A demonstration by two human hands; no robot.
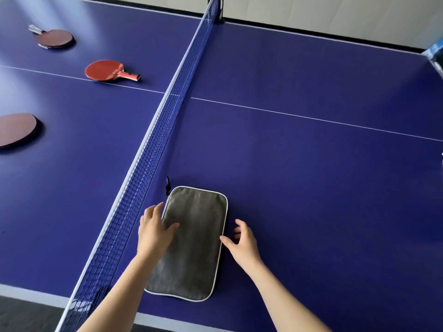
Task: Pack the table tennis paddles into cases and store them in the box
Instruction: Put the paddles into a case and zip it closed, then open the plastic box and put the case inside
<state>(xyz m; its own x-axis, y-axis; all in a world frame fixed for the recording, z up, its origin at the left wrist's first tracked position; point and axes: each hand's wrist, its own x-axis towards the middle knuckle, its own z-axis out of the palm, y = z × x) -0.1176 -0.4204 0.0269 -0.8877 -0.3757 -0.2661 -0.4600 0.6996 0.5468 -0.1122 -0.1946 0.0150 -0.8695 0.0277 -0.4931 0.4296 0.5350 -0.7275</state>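
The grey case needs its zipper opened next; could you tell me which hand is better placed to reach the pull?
Probably the left hand. It rests on the grey case along the net-side edge, nearest the black zipper pull at the far corner. The right hand touches the opposite edge, better suited to steadying.

I see a blue table point(311, 164) split by a net point(153, 149). Left of it lie three paddles point(105, 71), point(54, 38), point(18, 129); right of it, a grey case point(194, 240) lies flat near the net.
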